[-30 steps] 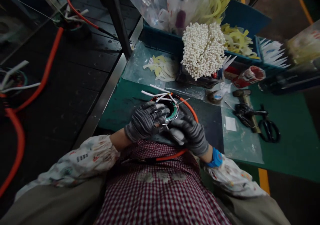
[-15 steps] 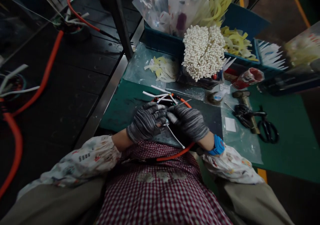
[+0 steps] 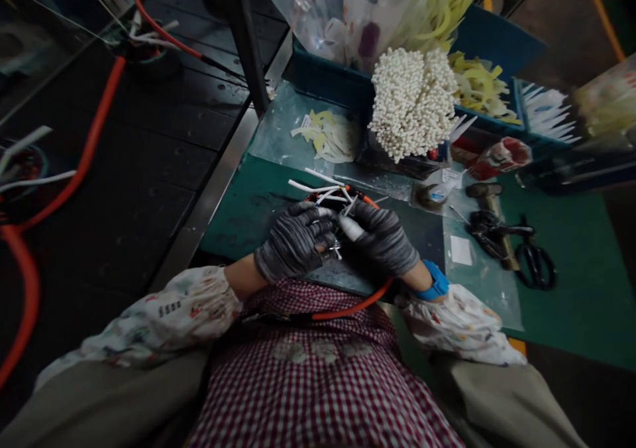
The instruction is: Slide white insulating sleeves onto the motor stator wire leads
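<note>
Both my hands wear grey striped gloves with pale fingertips and meet over a bundle of wires fitted with white sleeves (image 3: 320, 188). An orange cable (image 3: 365, 300) runs from it and loops down by my lap. My left hand (image 3: 297, 242) is closed, its fingers curled against the near left side of the bundle. With thumb and fingers together, my right hand (image 3: 381, 237) pinches at the right side, where a thin pale strand (image 3: 350, 207) sticks up by its fingertips. A short white end (image 3: 338, 254) shows below the hands. The fingers hide most of the bundle's middle.
Behind stands a thick bunch of white-tipped sticks (image 3: 413, 103), beside a blue bin (image 3: 328, 77) with bags and yellow strips. A hammer (image 3: 491, 203) and black scissors (image 3: 535, 262) lie to the right. Orange cables (image 3: 94, 143) on wired parts occupy the dark slatted surface at left.
The long white piece hanging below my hands now shows only a short end. My right hand has turned slightly, its thumb raised, and a pale strand now stands at its fingertips.
</note>
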A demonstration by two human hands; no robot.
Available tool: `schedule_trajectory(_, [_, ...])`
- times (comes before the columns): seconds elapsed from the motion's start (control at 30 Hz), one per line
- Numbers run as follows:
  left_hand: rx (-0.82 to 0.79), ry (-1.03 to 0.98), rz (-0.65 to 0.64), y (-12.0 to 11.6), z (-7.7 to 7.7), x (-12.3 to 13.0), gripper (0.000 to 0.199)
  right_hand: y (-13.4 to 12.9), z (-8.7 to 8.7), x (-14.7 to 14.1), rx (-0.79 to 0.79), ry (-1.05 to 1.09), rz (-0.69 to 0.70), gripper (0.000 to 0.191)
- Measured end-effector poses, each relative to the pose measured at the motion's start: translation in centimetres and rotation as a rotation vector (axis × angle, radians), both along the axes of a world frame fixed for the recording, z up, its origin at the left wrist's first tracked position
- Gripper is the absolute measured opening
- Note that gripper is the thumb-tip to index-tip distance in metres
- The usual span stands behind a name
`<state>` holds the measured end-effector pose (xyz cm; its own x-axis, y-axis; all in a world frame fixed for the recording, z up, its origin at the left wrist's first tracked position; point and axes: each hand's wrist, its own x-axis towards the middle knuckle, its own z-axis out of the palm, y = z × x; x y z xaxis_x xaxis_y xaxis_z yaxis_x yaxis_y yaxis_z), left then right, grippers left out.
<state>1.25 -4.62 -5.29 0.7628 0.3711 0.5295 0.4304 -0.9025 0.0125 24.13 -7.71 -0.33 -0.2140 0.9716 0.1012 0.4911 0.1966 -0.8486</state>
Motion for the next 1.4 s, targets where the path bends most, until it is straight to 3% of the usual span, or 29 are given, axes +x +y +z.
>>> schedule_trajectory(0.13, [-0.038, 0.033, -0.006, 0.0, 0.1, -0.1, 0.027, -0.1, 0.3, 0.3, -0.147, 0.250, 0.033, 0.026])
schedule_trajectory(0.23, [-0.030, 0.038, -0.018, 0.1, 0.2, -0.1, 0.030, -0.3, 0.3, 0.6, -0.214, 0.300, 0.084, 0.022])
schedule_trajectory(0.43, [0.017, -0.082, -0.047, 0.4, 0.0, -0.1, 0.024, -0.5, -0.8, 0.5, -0.122, 0.272, -0.063, 0.013])
schedule_trajectory(0.57, [-0.003, -0.022, -0.035, 0.4, -0.3, -0.2, 0.022, -0.7, -1.1, 0.2, -0.092, 0.238, -0.076, 0.011])
schedule_trajectory(0.8, [0.029, -0.074, -0.031, 0.2, 0.6, 0.3, 0.029, -2.7, -3.1, 0.8, 0.093, 0.146, 0.180, 0.013])
schedule_trajectory(0.93, [0.057, -0.101, -0.012, 0.1, 1.1, 0.6, 0.030, -4.2, -3.4, 0.8, -0.022, 0.158, 0.015, 0.024])
schedule_trajectory(1.1, [0.001, -0.128, -0.019, 0.2, 0.4, 0.5, 0.022, -4.0, -2.2, -0.5, -0.166, 0.231, 0.212, 0.026])
schedule_trajectory(1.27, [-0.065, -0.018, -0.048, 0.3, 0.1, 0.1, 0.013, -0.8, -2.7, -2.4, 0.160, 0.205, -0.203, 0.021])
schedule_trajectory(1.33, [-0.090, -0.008, -0.063, -0.2, 0.5, -0.4, 0.014, 0.3, -2.6, -1.5, 0.266, 0.184, -0.364, 0.017])
schedule_trajectory(1.4, [-0.151, -0.087, -0.018, -0.8, 0.9, -1.4, 0.023, 0.7, -2.3, 1.3, 0.310, 0.151, -0.520, 0.015])
